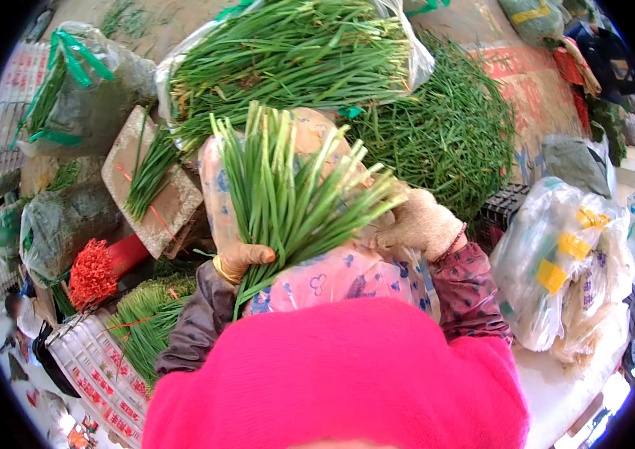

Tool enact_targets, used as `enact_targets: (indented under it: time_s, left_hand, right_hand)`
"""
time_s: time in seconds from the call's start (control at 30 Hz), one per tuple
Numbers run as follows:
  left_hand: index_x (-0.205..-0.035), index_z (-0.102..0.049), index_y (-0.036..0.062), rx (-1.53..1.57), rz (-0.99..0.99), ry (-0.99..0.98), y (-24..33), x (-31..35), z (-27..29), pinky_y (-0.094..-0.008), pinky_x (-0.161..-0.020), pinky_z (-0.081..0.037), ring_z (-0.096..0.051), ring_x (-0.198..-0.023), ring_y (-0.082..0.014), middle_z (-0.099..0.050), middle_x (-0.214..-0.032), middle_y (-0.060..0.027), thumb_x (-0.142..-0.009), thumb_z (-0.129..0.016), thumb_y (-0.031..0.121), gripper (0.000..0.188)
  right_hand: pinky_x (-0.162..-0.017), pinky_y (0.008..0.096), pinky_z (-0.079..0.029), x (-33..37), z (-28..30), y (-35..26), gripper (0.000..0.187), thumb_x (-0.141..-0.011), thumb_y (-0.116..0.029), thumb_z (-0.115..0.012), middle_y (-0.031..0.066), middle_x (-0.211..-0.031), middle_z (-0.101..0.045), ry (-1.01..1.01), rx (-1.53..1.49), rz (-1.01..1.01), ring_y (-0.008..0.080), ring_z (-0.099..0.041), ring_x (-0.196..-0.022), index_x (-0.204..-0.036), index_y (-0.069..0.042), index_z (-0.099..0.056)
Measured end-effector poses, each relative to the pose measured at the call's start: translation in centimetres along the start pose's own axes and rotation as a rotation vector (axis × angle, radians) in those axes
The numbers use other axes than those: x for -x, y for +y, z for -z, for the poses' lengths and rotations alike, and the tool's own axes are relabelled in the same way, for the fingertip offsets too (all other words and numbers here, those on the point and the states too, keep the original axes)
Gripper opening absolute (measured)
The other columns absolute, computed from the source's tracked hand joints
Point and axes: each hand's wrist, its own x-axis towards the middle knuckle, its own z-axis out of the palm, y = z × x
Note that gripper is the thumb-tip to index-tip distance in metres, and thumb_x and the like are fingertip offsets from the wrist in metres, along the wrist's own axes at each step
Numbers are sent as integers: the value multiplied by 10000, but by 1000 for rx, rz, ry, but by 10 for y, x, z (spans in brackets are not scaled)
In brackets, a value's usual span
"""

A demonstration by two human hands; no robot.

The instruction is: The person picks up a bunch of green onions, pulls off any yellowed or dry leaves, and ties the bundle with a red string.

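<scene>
With the held bundle of green stalks (287,191) taken as the clock centre, an open bag of green stalks (287,63) lies at 12 o'clock and a loose leaf pile (437,123) at 1 o'clock, both near. A tilted board (124,161) carrying a small bunch (151,176) stands at 9 o'clock. A cluster of red strips (93,277) is at 8 o'clock; a white crate (82,352) is farther out at 7 o'clock. Clear plastic bags (534,277) occupy 4 o'clock.

The bundle is above the patterned apron (325,284). Its pale, thick ends fan unevenly from 12 to 2 o'clock; narrower green leaves emerge below the grip toward 7 o'clock. The left hand (241,260) grasps the bundle, thumb across it. The right hand (418,223), gloved, is beside the fanned ends; whether it grips any cannot be told.

The open bag's lower edge and the board's right corner border the working space. Lateral room lies between the right sleeve (471,288) and the clear plastic bags.
</scene>
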Motion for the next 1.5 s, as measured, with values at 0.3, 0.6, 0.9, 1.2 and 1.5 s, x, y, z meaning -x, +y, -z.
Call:
enact_targets:
  time_s: [0.3,0.6,0.9,1.2,1.5]
  left_hand:
    - [-1427,-436,4,-119,-14,-112,66,-7,-64,-343,-1036,-421,-528,-1221,-211,-550,-1350,-109,-945,-590,486,698]
    - [-1398,-473,34,-69,295,-243,51,-24,-57,-303,-989,-437,-558,-1148,-160,-604,-1269,-67,-989,-518,461,593]
    - [-1269,-586,12,-37,212,-227,47,-34,-64,-259,-858,-499,-597,-977,-93,-673,-1100,-18,-992,-558,381,463]
    - [-1183,-582,40,-90,326,179,40,-39,-3,-259,-562,-507,-634,-704,-148,-646,-895,-71,-959,-611,298,344]
    - [-1323,-465,5,-21,181,200,44,-24,6,-295,-666,-586,-697,-821,-199,-659,-1006,-119,-917,-679,353,576]
  right_hand:
    - [-1117,402,-353,-55,-35,-50,1324,-553,-413,-933,97,-1493,-416,16,-1174,382,240,-415,-1360,-1565,-159,-117]
    - [-992,366,-480,-66,-32,-42,1140,-633,-203,-921,108,-1300,-583,-178,-1221,456,234,-580,-1176,-1541,-144,-233]
    - [-865,483,-526,-54,-36,-73,233,-835,-9,-682,45,-926,-622,138,-1216,298,243,-616,-906,-1011,-113,-571]
    - [-884,404,-478,2,171,-128,110,-934,-156,-576,50,-954,-618,494,-803,1057,219,-594,-911,-1017,-90,-601]
    - [-744,261,-529,-30,234,-198,331,-790,-100,-764,45,-939,-684,1246,178,483,149,-653,-805,-1088,-13,-648]
